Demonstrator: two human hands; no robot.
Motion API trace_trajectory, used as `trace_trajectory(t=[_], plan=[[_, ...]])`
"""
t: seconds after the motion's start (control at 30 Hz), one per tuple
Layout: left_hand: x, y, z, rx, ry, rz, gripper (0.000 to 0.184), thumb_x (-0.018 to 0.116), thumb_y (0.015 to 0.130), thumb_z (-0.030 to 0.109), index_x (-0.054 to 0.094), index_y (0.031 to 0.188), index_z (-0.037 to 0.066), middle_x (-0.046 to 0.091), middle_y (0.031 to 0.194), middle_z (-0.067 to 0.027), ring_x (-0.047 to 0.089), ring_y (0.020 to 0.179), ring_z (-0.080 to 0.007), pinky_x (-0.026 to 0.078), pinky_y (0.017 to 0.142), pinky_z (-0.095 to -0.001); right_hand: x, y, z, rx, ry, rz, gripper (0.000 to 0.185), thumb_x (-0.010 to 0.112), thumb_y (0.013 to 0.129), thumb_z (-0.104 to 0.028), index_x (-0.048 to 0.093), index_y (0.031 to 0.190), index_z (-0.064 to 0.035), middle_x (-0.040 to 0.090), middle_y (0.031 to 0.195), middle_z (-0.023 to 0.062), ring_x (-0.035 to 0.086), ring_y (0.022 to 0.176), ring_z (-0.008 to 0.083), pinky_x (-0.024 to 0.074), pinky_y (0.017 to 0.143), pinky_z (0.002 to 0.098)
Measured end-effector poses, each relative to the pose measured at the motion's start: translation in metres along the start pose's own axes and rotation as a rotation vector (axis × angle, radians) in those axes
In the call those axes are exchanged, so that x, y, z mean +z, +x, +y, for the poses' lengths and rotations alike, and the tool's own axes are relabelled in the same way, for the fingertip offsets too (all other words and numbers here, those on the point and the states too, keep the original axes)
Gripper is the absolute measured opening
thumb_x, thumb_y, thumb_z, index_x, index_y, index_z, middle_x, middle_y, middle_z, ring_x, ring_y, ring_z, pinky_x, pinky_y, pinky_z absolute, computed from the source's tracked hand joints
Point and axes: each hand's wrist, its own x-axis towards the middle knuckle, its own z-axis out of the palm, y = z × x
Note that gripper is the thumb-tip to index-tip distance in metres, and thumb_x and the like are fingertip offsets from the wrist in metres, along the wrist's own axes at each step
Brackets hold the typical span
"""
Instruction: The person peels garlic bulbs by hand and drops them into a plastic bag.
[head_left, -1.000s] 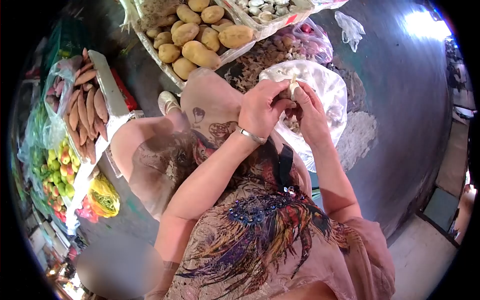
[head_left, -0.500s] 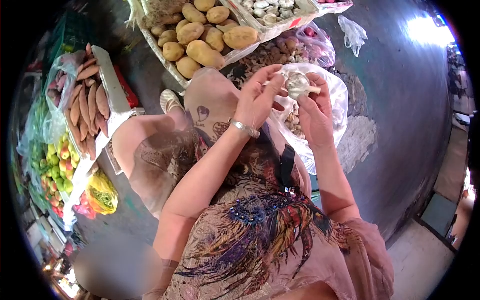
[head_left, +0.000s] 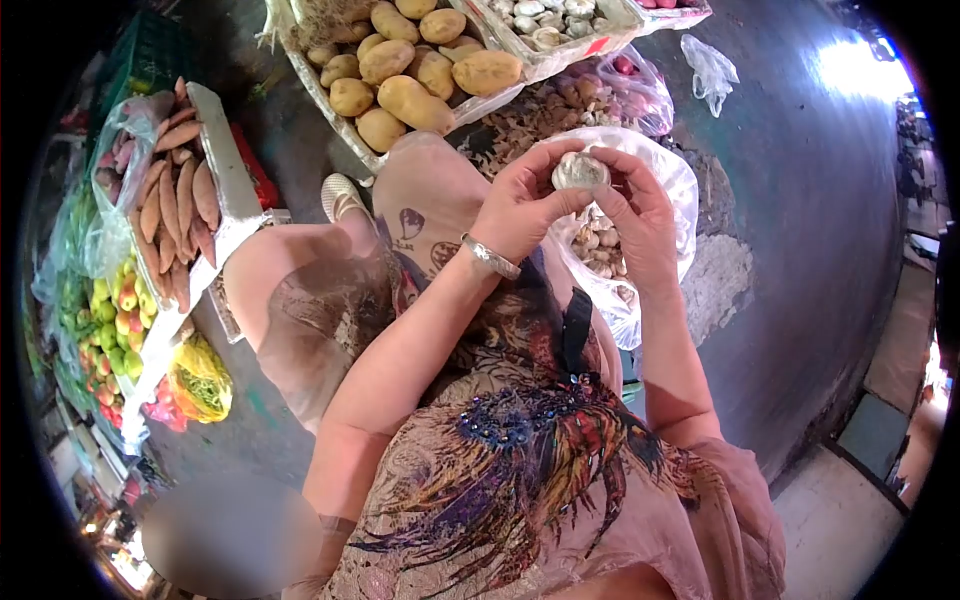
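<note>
A whitish garlic bulb (head_left: 580, 172) sits between my two hands, with fingers of both touching it. My left hand (head_left: 522, 205), with a silver bracelet at the wrist, curls round its left side, thumb on the near edge. From the right, my right hand (head_left: 640, 208) pinches it between thumb and fingers. Just under the hands stands an open white plastic bag (head_left: 678, 200) with several garlic bulbs (head_left: 598, 248) inside; my right hand and forearm cover part of it.
Ahead stands a box of potatoes (head_left: 415, 103) beside a box of garlic (head_left: 545, 20). Papery peelings (head_left: 540, 115) and a bag of onions (head_left: 640, 85) lie beyond my hands. To the left are sweet potatoes (head_left: 172, 200), fruit (head_left: 118, 320) and a yellow bag (head_left: 203, 380).
The garlic bulb has been turned, so its stem no longer points right. My hands have drawn closer together around it, and the left fingers now reach over its far side.
</note>
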Motion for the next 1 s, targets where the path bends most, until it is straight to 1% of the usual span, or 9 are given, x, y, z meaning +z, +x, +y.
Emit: trace_trajectory(t=[0.07,0.17,0.4,0.47,0.7,0.77,0.8,0.87,1.0], plan=[[-0.001,-0.002,-0.001,-0.017,0.072,-0.044,0.047,0.064,0.083,-0.002,0.05,0.128,0.001,0.06,0.113,-0.0044,0.056,0.097,-0.0102,0.047,0.083,-0.0241,-0.003,0.003,0.002,0.015,-0.103,-0.032,0.024,0.066,0.084,-0.007,0.061,0.107,-0.0032,0.059,0.092,-0.0013,0.053,0.077,0.0056,0.0432,0.071,0.0203],[-0.001,-0.004,0.0,-0.028,0.11,-0.033,0.047,0.064,0.083,-0.001,0.05,0.129,0.001,0.059,0.114,-0.0044,0.056,0.098,-0.0095,0.047,0.083,-0.0241,0.0,0.008,-0.003,0.027,-0.067,-0.039,0.017,0.066,0.084,-0.007,0.062,0.1,-0.0025,0.059,0.084,-0.0013,0.053,0.074,0.0054,0.0426,0.069,0.0201],[-0.002,-0.005,-0.003,-0.017,0.041,-0.03,0.047,0.066,0.083,-0.001,0.051,0.128,0.0,0.06,0.113,-0.0044,0.057,0.098,-0.0103,0.048,0.085,-0.0247,-0.002,0.015,-0.002,0.074,0.02,-0.064,0.009,0.063,0.086,-0.008,0.063,0.093,-0.0028,0.058,0.078,-0.0025,0.052,0.073,0.0049,0.0426,0.069,0.0205],[0.0,-0.004,-0.004,-0.01,0.104,-0.049,0.048,0.066,0.082,-0.001,0.051,0.127,0.0,0.061,0.112,-0.0045,0.057,0.099,-0.0106,0.048,0.085,-0.0252,-0.005,0.017,0.004,0.106,-0.016,0.04,0.009,0.061,0.088,-0.011,0.063,0.092,-0.0034,0.056,0.075,-0.0035,0.051,0.072,0.0049,0.0424,0.068,0.02],[0.003,-0.002,0.0,-0.018,0.173,0.018,0.05,0.067,0.08,-0.001,0.05,0.127,-0.001,0.062,0.109,-0.0071,0.059,0.094,-0.0118,0.05,0.078,-0.0248,0.012,0.01,-0.003,0.082,-0.046,0.093,0.012,0.06,0.091,-0.015,0.063,0.094,-0.0038,0.054,0.077,-0.0021,0.051,0.069,0.0059,0.0421,0.063,0.0191],[0.003,-0.002,-0.005,0.071,0.403,0.086,0.048,0.068,0.081,0.001,0.05,0.126,-0.001,0.063,0.106,-0.0076,0.06,0.089,-0.0118,0.05,0.074,-0.0242,0.011,0.007,0.002,0.041,-0.157,-0.026,0.013,0.058,0.091,-0.016,0.062,0.097,-0.0044,0.056,0.079,-0.0006,0.052,0.07,0.0066,0.043,0.064,0.0201],[0.003,-0.002,-0.006,0.071,0.401,0.086,0.048,0.068,0.081,0.001,0.05,0.126,-0.001,0.063,0.106,-0.0076,0.06,0.089,-0.0118,0.05,0.074,-0.0242,0.009,0.007,0.004,0.041,-0.159,-0.026,0.013,0.058,0.091,-0.016,0.062,0.097,-0.0044,0.056,0.079,-0.0006,0.052,0.07,0.0066,0.043,0.064,0.0201],[0.003,-0.001,-0.008,0.087,0.454,0.08,0.044,0.065,0.084,0.001,0.051,0.125,-0.002,0.063,0.104,-0.0074,0.06,0.086,-0.0108,0.049,0.071,-0.0235,0.005,0.008,0.008,0.04,-0.075,-0.035,0.014,0.057,0.091,-0.015,0.061,0.099,-0.0037,0.057,0.089,0.0012,0.054,0.071,0.0075,0.0443,0.063,0.0212],[0.003,0.001,-0.004,0.076,0.245,0.076,0.034,0.062,0.086,0.002,0.056,0.119,-0.002,0.065,0.1,-0.0067,0.06,0.08,-0.0094,0.048,0.067,-0.0224,0.005,0.013,0.013,0.106,-0.048,0.055,0.014,0.054,0.092,-0.014,0.061,0.099,-0.004,0.058,0.093,0.0021,0.054,0.07,0.0083,0.0451,0.061,0.0219]])
